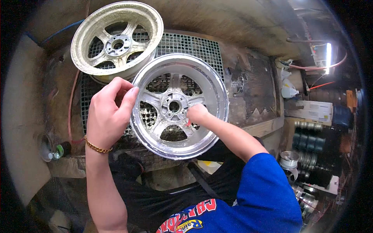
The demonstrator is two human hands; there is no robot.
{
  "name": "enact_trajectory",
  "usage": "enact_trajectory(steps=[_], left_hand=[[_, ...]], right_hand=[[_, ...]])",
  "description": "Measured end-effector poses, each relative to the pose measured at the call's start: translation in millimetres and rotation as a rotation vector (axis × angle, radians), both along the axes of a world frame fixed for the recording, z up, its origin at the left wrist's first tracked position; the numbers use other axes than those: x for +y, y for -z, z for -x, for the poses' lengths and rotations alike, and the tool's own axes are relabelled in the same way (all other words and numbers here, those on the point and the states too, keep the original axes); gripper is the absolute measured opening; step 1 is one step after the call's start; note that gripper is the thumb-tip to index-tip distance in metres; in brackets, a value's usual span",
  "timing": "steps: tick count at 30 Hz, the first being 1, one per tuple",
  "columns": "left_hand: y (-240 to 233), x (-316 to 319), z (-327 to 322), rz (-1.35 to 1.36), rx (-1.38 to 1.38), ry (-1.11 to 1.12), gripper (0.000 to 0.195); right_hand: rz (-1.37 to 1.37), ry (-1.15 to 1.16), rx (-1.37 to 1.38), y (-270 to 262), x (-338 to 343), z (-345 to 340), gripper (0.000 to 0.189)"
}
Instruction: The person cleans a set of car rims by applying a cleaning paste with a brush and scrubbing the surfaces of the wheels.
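A bare-metal five-spoke alloy wheel lies tilted before me on a dark green plastic grating. My left hand grips its left rim, thumb and bent fingers at the edge. Inside the barrel, my right hand is closed near the hub, by the right spoke, around a small red thing that shows only in part; I cannot tell what it is. Whitish residue marks the lower spokes. A second alloy wheel, coated in pale yellowish residue, rests on the grating behind, to the upper left.
A red hose runs down the left side, and a blue hose lies at the upper left. A green-labelled container stands at the lower left. Stacked wheels, a white jug and a lit tube lamp are at the right.
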State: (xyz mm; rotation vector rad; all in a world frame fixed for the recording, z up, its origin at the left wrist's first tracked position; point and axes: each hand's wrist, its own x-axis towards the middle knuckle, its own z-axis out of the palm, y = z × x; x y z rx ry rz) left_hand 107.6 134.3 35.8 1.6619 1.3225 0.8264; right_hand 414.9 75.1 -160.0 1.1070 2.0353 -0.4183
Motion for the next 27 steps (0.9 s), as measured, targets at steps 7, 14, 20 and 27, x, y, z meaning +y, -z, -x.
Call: enact_trajectory(steps=[7,14,20,27], left_hand=[[-0.8,0.1,2.1,0.039,0.005,-0.001,0.018],[-1.6,-3.6,-3.5,0.020,-0.045,-0.013,0.018],[-1.2,-1.1,3.6,-0.037,-0.019,-0.028,0.019],[-3.4,-2.7,5.7,-0.053,-0.030,-0.030,0.019]], right_hand=[[0.079,-0.119,0.019,2.0,9.3,11.4,0.014],[-0.074,-0.094,0.087,-9.9,1.1,4.6,0.021],[-0.020,-0.136,0.046,7.4,2.1,13.4,0.028],[-0.202,-0.091,0.090,3.8,-7.9,23.9,0.020]])
